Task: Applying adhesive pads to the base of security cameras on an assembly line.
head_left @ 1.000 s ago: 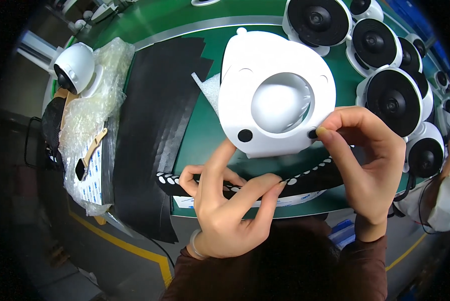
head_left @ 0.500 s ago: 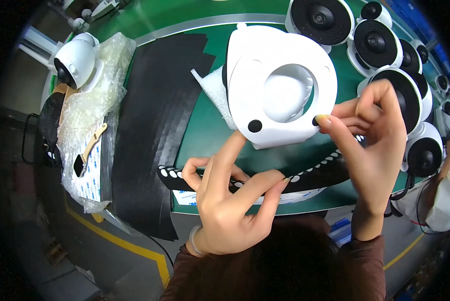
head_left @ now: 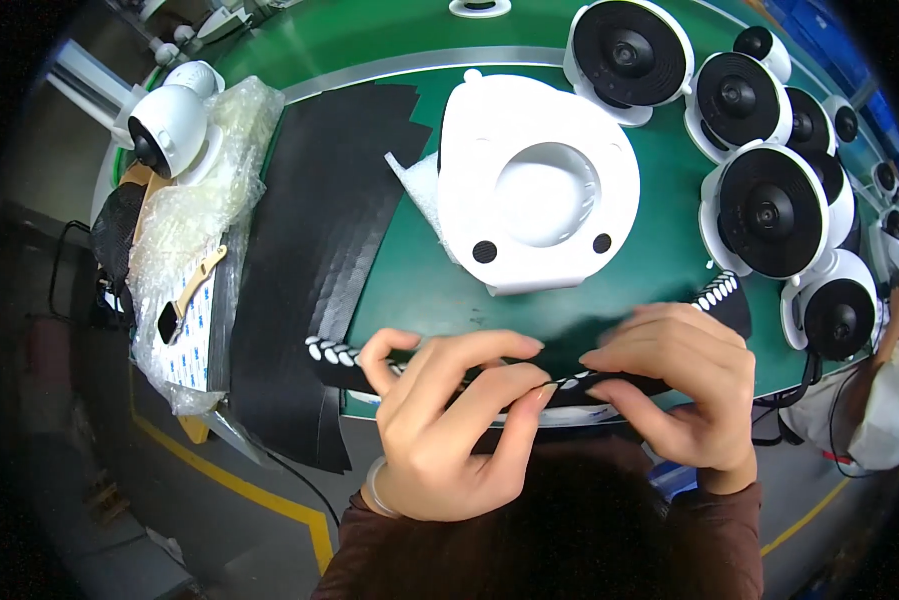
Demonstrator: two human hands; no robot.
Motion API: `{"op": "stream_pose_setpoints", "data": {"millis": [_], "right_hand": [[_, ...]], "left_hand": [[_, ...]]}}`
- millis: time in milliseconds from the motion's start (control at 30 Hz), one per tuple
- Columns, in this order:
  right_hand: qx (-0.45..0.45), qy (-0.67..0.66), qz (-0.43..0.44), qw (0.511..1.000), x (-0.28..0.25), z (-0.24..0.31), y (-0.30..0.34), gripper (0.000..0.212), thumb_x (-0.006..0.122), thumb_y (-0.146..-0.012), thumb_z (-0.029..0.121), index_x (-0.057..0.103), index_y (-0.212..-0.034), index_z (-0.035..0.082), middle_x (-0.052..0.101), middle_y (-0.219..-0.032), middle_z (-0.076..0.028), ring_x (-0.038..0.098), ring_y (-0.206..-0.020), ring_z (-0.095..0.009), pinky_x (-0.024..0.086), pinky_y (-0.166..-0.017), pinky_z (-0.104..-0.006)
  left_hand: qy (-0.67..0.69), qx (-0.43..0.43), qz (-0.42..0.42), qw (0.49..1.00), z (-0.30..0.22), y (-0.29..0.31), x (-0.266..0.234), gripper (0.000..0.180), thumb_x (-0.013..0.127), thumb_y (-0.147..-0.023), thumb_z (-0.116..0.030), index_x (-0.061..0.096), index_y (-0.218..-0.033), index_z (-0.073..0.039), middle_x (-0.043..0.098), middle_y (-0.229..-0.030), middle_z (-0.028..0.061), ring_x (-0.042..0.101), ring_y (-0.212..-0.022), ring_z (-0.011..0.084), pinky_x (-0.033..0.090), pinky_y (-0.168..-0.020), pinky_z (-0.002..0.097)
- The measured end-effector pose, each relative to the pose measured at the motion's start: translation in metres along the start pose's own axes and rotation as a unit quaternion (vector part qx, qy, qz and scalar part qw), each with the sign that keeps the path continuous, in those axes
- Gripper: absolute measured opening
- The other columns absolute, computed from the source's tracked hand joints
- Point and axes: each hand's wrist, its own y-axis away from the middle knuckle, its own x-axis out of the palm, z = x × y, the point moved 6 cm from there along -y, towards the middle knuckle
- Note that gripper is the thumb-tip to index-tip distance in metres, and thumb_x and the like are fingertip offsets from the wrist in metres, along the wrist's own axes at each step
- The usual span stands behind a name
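A black strip (head_left: 721, 302) with rows of white dots lies along the front edge of the green table. My left hand (head_left: 454, 430) pinches the strip near its middle, thumb and index finger meeting at its upper edge. Close beside it, my right hand (head_left: 684, 385) is lowered over the strip, fingers bent and thumb apart from the fingertips, with nothing I can make out between them. Beyond both hands rests a white plastic housing (head_left: 469, 190) with a large round opening. On its near face sit two round black pads (head_left: 484, 251), one at each side.
Black sheets (head_left: 304, 220) lie at the left, beside bubble wrap (head_left: 194, 220) and a small tan-and-black item (head_left: 194, 293). White round devices with black fronts (head_left: 767, 210) crowd the right. Another person's arm (head_left: 891, 320) shows at far right.
My right hand has left the housing's right pad and come down and left to the strip. The pad stays on the housing. My left hand still holds the strip.
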Motion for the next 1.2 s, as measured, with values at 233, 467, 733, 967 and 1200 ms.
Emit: {"op": "stream_pose_setpoints", "data": {"millis": [233, 467, 733, 967, 1200], "right_hand": [[0.010, -0.058, -0.003, 0.998, 0.005, -0.001, 0.007, 0.020, 0.069, -0.063, 0.002, 0.062, -0.081, 0.004, 0.063, -0.076, -0.007, 0.061, -0.068, -0.022, 0.048, -0.064, -0.0309], [-0.025, 0.057, -0.057, 0.996, -0.001, 0.009, 0.008, 0.019, 0.070, -0.063, 0.005, 0.063, -0.082, 0.006, 0.064, -0.083, -0.008, 0.063, -0.078, -0.022, 0.051, -0.071, -0.0350], [-0.029, 0.042, -0.057, 0.997, -0.003, 0.007, 0.006, 0.019, 0.069, -0.062, 0.005, 0.064, -0.080, 0.005, 0.064, -0.082, -0.007, 0.063, -0.077, -0.022, 0.052, -0.067, -0.0345], [-0.034, 0.047, -0.055, 0.997, -0.003, 0.011, 0.003, 0.021, 0.070, -0.059, 0.002, 0.063, -0.079, 0.003, 0.064, -0.079, -0.008, 0.064, -0.078, -0.025, 0.053, -0.065, -0.0315], [-0.039, 0.047, -0.062, 0.996, -0.003, 0.010, 0.003, 0.021, 0.070, -0.059, 0.000, 0.063, -0.079, 0.002, 0.064, -0.076, -0.008, 0.063, -0.080, -0.027, 0.052, -0.065, -0.0300]], "left_hand": [[0.005, 0.034, 0.007, 0.999, -0.007, -0.006, 0.007, 0.013, 0.069, -0.060, -0.004, 0.061, -0.069, -0.010, 0.057, -0.068, -0.0030, 0.046, -0.054, 0.0135, 0.025, -0.068, 0.0314], [-0.023, 0.023, 0.022, 0.999, -0.014, -0.011, 0.006, 0.013, 0.064, -0.058, 0.002, 0.061, -0.067, -0.007, 0.059, -0.067, 0.0007, 0.049, -0.058, 0.0151, 0.026, -0.063, 0.0311], [-0.043, 0.057, 0.002, 0.997, -0.014, -0.007, 0.009, 0.015, 0.067, -0.058, -0.005, 0.062, -0.070, -0.011, 0.057, -0.071, -0.0048, 0.043, -0.054, 0.0118, 0.021, -0.067, 0.0329], [-0.041, 0.039, 0.018, 0.998, -0.016, -0.011, 0.006, 0.015, 0.064, -0.058, 0.002, 0.060, -0.070, -0.006, 0.059, -0.070, 0.0017, 0.047, -0.057, 0.0156, 0.025, -0.064, 0.0302], [-0.046, 0.035, 0.011, 0.998, -0.017, -0.009, 0.009, 0.015, 0.064, -0.057, 0.002, 0.060, -0.069, -0.006, 0.059, -0.069, 0.0022, 0.047, -0.057, 0.0156, 0.025, -0.064, 0.0299]]}}
